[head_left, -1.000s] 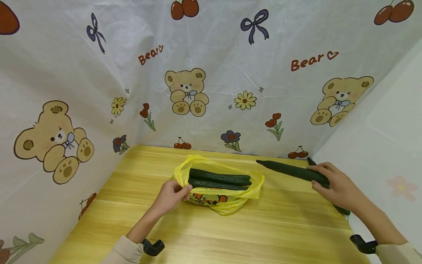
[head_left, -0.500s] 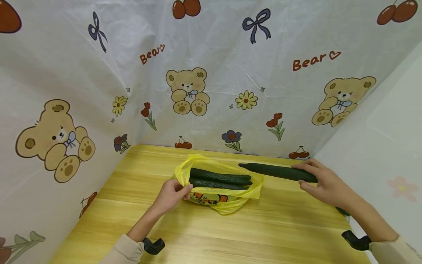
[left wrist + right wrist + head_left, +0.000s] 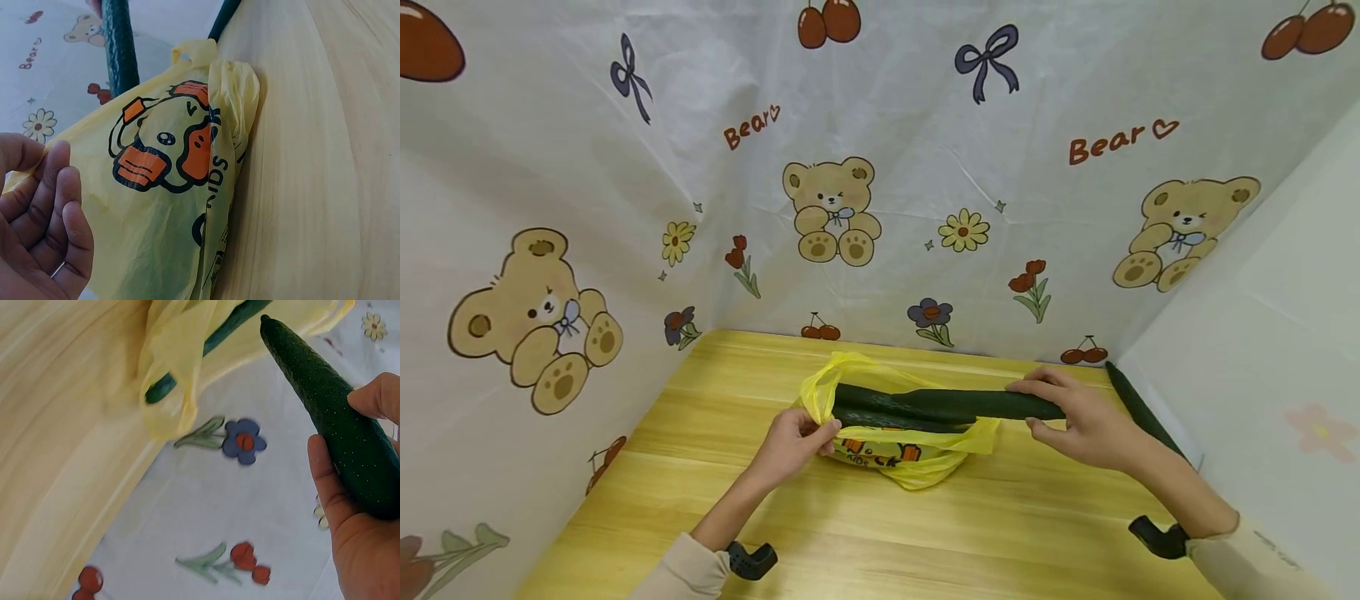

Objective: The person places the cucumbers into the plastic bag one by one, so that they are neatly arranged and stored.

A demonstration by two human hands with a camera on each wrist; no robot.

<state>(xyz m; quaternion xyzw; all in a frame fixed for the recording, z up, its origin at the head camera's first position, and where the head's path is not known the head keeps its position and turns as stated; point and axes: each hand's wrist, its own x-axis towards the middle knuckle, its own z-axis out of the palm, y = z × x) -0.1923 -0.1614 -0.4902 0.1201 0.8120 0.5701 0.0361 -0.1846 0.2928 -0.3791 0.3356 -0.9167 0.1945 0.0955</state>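
Observation:
A yellow plastic bag [image 3: 936, 472] with a printed duck face lies on the table, its mouth spread toward me. My left hand [image 3: 796, 437] pinches the bag's left rim between thumb and fingers. Inside the bag are dark green cucumbers [image 3: 868, 417], partly covered by its front side. My right hand [image 3: 1086, 425] grips one end of another cucumber [image 3: 337, 419], thumb on one side and fingers on the other. Its pointed far end is over the bag's opening, above the cucumbers in there; in the head view I cannot tell whether they touch.
One more cucumber [image 3: 1138, 406] lies along the table's right edge by the white wall, partly behind my right forearm. The wooden table [image 3: 850, 533] is bordered by a bear-printed cloth [image 3: 895, 275] at the back and left.
My right hand has carried its cucumber leftward from the table's right side to over the bag's opening. The left hand keeps its hold on the bag rim.

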